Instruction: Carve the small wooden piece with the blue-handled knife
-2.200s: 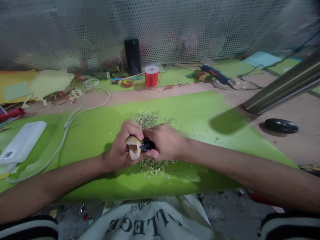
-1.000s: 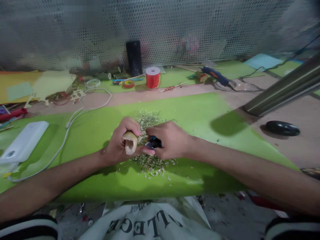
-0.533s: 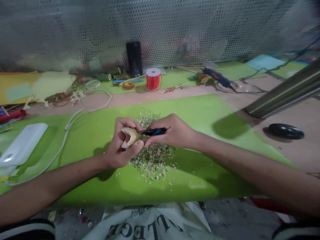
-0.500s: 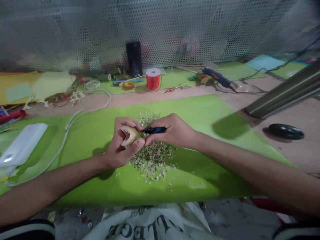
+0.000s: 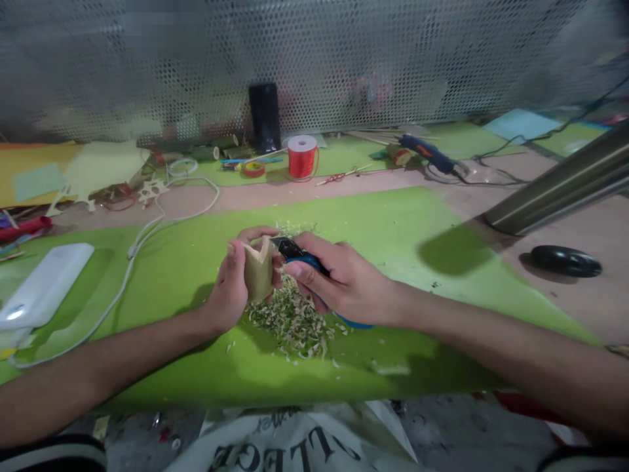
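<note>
My left hand (image 5: 233,278) is closed around a short bamboo tube (image 5: 259,276), held upright with a V-shaped notch in its top rim. In my right hand (image 5: 344,278) is a utility knife (image 5: 299,252) with a blue and black handle. Its dark blade end points left and meets the right side of the notched rim; whether it is cutting in I cannot tell. Beneath both hands a heap of pale and green shavings (image 5: 295,328) lies on the green mat (image 5: 171,262).
Left of the hands lies a white power bank (image 5: 46,285) with a white cable. A red thread spool (image 5: 301,157), an upright phone (image 5: 265,117) and a glue gun (image 5: 427,152) stand or lie behind. At right are a metal post (image 5: 565,183) and a black mouse (image 5: 565,261).
The bamboo tube has turned from lying tilted to standing upright, notch up. My right hand has shifted its grip, bringing the knife from the tube's far end to its notched rim.
</note>
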{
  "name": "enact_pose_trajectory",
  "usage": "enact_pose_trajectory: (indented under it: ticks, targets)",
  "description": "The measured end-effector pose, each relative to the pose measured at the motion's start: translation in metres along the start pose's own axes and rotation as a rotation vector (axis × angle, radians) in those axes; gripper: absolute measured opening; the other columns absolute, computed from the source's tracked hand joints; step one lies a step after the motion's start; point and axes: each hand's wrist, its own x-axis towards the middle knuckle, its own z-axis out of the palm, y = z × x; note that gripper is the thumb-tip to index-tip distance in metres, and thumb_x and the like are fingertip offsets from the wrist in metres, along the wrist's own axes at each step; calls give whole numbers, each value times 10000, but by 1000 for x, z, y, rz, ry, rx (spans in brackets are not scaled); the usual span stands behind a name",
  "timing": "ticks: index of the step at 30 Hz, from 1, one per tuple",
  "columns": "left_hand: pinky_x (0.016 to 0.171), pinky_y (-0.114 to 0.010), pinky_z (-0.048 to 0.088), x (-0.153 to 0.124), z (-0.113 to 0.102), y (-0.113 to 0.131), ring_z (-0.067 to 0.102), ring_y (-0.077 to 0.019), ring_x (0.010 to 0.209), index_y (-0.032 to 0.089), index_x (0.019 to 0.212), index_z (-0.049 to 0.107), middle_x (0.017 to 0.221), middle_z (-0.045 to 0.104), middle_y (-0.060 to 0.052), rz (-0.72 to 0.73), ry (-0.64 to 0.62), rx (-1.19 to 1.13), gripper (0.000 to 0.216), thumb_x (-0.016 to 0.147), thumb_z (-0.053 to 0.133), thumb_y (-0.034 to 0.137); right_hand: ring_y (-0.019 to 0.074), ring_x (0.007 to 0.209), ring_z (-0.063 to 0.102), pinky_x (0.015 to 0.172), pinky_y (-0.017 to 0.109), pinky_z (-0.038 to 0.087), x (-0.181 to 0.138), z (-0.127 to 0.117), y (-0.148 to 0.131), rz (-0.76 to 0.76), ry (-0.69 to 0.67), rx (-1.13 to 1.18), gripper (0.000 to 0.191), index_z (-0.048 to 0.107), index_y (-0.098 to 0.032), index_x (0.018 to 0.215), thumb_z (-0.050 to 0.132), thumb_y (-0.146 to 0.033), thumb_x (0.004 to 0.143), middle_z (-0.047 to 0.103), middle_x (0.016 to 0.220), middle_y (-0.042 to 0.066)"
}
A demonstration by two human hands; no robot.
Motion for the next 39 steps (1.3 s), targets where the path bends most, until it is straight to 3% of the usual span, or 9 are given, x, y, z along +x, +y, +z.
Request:
enact_pose_trajectory:
  ticks: [7, 18, 23, 39]
  targets:
    - [427, -174, 467, -4, 0, -1, 570, -105, 559, 221, 1123, 552, 790, 607, -23, -86, 142, 204, 668, 858, 269, 766, 90, 492, 416, 501, 229, 300, -8, 14, -6, 27, -47, 70, 148, 385, -209, 927, 409, -352, 960, 454, 621, -70]
    - [435, -189, 480, -6, -1, -2, 553, -116, 569, 245, 1030, 516, 771, 590, -5, -115, 91, 191, 616, 851, 267, 779, 83, 465, 383, 475, 226, 282, -8, 17, -3, -5, -6, 43, 143, 389, -198, 971, 382, -341, 967, 410, 601, -81]
    - [529, -197, 510, -8, -2, -6, 554, -116, 689, 245, 1022, 519, 893, 587, -15, -42, 132, 191, 607, 824, 337, 789, 81, 453, 379, 459, 223, 276, -9, 18, -1, -27, -22, 16, 156, 398, -190, 979, 366, -343, 975, 417, 605, -74]
    - [611, -243, 534, -8, -2, -6, 563, -127, 723, 222, 992, 535, 873, 563, -17, -22, 163, 186, 601, 803, 423, 782, 81, 454, 381, 437, 213, 276, -10, 19, 2, -49, -40, -31, 211, 436, -161, 1053, 356, -337, 968, 446, 616, -53]
